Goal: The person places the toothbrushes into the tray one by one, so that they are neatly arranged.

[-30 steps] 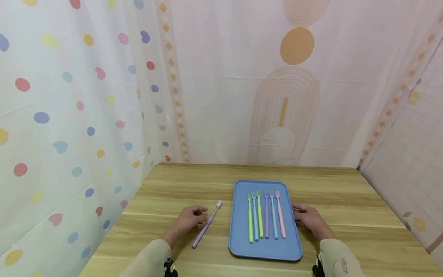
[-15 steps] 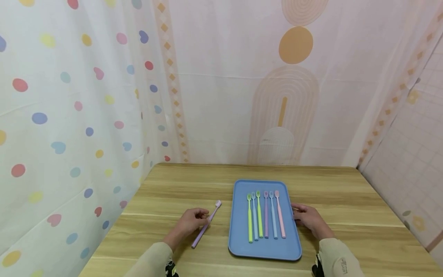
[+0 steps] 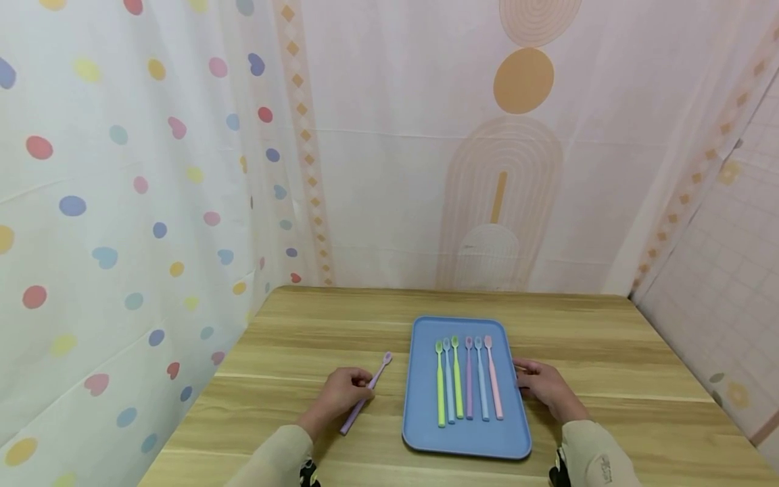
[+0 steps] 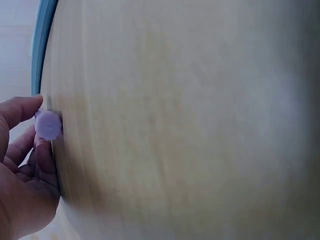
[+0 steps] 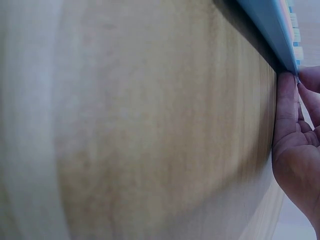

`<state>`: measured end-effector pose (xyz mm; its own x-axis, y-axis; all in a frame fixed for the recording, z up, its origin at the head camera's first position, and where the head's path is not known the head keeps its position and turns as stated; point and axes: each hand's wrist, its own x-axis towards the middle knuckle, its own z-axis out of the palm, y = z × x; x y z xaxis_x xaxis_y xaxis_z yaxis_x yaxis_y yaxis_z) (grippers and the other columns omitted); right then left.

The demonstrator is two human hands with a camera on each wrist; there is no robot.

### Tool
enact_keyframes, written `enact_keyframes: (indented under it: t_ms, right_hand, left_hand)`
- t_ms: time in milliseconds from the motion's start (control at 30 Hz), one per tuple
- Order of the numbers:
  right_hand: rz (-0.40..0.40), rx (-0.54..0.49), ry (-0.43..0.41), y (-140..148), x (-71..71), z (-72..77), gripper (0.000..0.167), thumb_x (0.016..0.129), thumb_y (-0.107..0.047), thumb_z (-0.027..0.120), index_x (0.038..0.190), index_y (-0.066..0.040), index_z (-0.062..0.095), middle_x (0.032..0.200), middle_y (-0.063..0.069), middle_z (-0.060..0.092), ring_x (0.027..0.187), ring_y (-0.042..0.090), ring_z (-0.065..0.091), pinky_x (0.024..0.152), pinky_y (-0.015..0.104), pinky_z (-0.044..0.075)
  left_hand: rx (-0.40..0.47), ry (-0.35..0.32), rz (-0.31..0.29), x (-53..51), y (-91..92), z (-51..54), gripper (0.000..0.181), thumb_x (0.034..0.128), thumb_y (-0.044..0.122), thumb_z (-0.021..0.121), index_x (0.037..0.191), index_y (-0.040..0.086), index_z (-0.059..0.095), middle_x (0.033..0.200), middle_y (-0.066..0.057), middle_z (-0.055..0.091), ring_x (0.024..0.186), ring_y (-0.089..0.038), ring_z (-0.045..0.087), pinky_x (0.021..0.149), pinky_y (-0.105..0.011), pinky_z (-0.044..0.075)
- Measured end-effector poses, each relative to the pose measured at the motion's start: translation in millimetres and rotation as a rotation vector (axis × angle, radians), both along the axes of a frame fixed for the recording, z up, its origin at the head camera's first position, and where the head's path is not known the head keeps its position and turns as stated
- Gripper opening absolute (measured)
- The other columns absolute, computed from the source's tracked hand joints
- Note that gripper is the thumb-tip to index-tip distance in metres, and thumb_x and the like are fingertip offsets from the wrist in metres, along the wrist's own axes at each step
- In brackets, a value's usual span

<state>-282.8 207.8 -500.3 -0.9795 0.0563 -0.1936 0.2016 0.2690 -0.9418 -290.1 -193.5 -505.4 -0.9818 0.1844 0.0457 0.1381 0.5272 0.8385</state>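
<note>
A lavender toothbrush (image 3: 356, 411) lies at a slant left of the tray. My left hand (image 3: 342, 396) pinches it around mid-handle between thumb and fingers; the left wrist view shows the round handle end (image 4: 48, 125) beside the thumb. Right of it sits a blue tray (image 3: 420, 433) bearing several toothbrushes side by side, in green, blue, purple and pink (image 3: 494, 379). At the tray's right edge, my right hand (image 3: 546, 387) holds the rim. In the right wrist view, fingers (image 5: 287, 102) touch the tray's side (image 5: 270, 25) low by the table.
The wood-grain table (image 3: 341, 318) extends behind the tray and to both sides. A patterned curtain (image 3: 389, 203) hangs along its back edge, and a dotted curtain (image 3: 201, 284) hangs at the left.
My left hand has moved slightly right and closed its fingers on the lavender toothbrush, which has shifted a little and turned its head. The right hand and tray stay put.
</note>
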Motion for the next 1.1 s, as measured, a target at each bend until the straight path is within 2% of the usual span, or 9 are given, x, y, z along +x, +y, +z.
enact_keyframes:
  t_ms: [133,333,600,767,1100]
  right_hand:
    - [-0.006,0.009,0.003,0,-0.3,-1.1,0.048,0.09,0.004,0.06,0.137,0.012,0.05,0.12,0.027,0.062,0.095,0.024,0.066,0.079,0.039,0.056]
    - [-0.007,0.01,0.0,0,-1.1,-4.8,0.049,0.089,0.004,0.06,0.137,0.012,0.051,0.121,0.027,0.062,0.095,0.023,0.066,0.079,0.038,0.056]
    - [-0.003,0.005,0.0,0,-2.1,-3.7,0.048,0.089,0.005,0.059,0.136,0.012,0.051,0.123,0.029,0.061,0.095,0.024,0.066,0.079,0.038,0.056]
    - [0.001,0.019,0.0,0,-2.0,-2.9,0.048,0.09,0.004,0.058,0.137,0.011,0.05,0.127,0.03,0.059,0.099,0.026,0.065,0.081,0.039,0.056]
    - [0.0,0.008,0.007,0,-1.8,-2.7,0.048,0.089,0.005,0.06,0.136,0.012,0.051,0.126,0.029,0.06,0.099,0.025,0.066,0.08,0.039,0.056]
  left_hand:
    - [-0.046,0.026,0.029,-0.5,3.8,-0.9,0.019,0.0769,-0.003,0.074,0.096,-0.003,0.073,0.076,-0.001,0.059,0.07,-0.014,0.053,0.062,-0.028,0.049]
    - [-0.095,0.057,0.119,-2.9,8.5,-2.7,0.019,0.0761,-0.002,0.067,0.094,-0.001,0.075,0.072,0.001,0.06,0.065,-0.013,0.052,0.058,-0.028,0.045]
    - [0.018,0.052,0.216,-10.0,11.2,3.8,0.014,0.0835,0.003,0.068,0.095,-0.003,0.073,0.076,-0.002,0.06,0.063,-0.013,0.051,0.053,-0.024,0.043]
    - [0.026,0.085,0.26,-15.4,13.5,10.4,0.018,0.0831,0.003,0.068,0.098,-0.005,0.072,0.079,-0.005,0.062,0.066,-0.014,0.053,0.056,-0.026,0.046]
    - [0.066,0.104,0.286,-19.3,21.1,15.5,0.023,0.0814,0.0,0.066,0.103,-0.006,0.071,0.079,-0.006,0.062,0.067,-0.015,0.055,0.056,-0.026,0.047]
